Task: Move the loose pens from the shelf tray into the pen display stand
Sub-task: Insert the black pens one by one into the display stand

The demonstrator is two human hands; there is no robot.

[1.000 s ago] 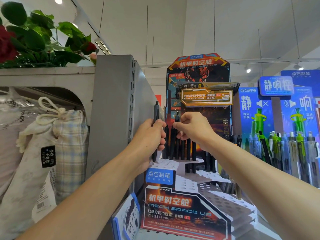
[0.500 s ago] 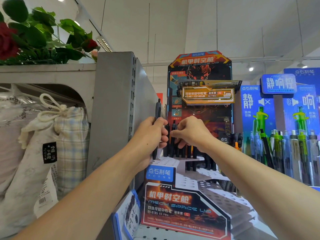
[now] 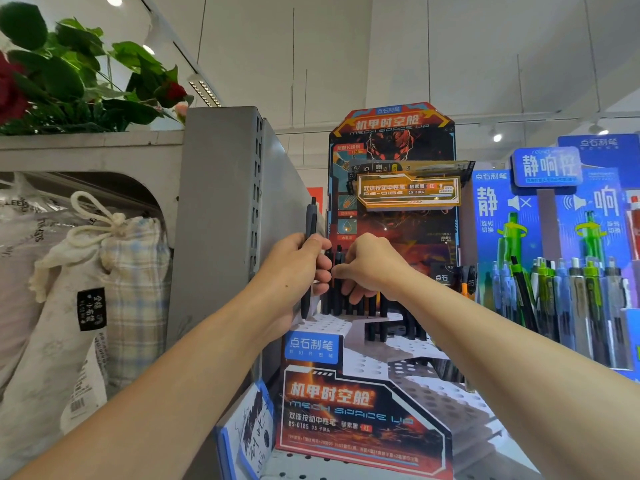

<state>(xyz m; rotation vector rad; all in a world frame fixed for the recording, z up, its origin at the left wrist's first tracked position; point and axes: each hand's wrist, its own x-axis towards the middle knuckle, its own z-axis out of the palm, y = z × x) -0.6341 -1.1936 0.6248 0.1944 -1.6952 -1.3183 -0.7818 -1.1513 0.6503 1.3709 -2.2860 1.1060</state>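
Nearest, along the front edge of the shelf [image 3: 346, 471], the printed front panel of the pen display stand [image 3: 360, 420] is seen, with stepped white tiers of open holes [image 3: 429, 396] rising behind it. Further in, a dark pen [image 3: 309, 251] is held upright in the left hand [image 3: 294, 271], the fingers curled round its barrel, just beside the stand's left edge. The right hand [image 3: 370, 268] is set over the back row, its fingers [image 3: 356, 294] bent down among the black pens [image 3: 377, 317] already seated there; whether one is pinched cannot be told. The shelf tray is not in view. The step is judged best done if the seated pens are steadied, the held pen is kept vertical, its tip is lined over a free hole and it is lowered straight, so that neighbours are not knocked.
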